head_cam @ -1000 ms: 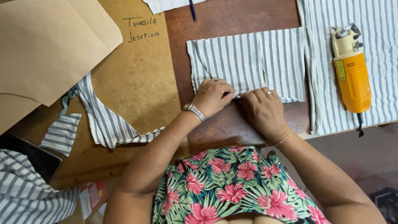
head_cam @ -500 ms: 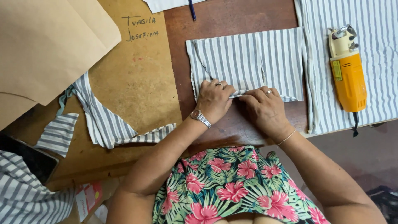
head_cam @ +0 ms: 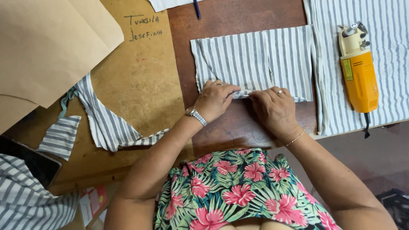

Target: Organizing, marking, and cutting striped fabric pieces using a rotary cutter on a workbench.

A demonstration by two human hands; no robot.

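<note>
A folded piece of grey-and-white striped fabric lies flat on the dark wooden table. My left hand, with a silver watch on the wrist, pinches the fabric's near edge. My right hand, wearing a ring and a thin bracelet, grips the same edge just to the right. The fingertips of both hands almost meet at a small fold in that edge.
A yellow electric cutting tool rests on a larger striped cloth at the right. Brown pattern paper and a hardboard sheet cover the left, with striped scraps on them. A pen lies at the top.
Both hands have shifted slightly along the near edge of the fabric and drawn closer together. The fabric's edge is now folded up a little between the fingers.
</note>
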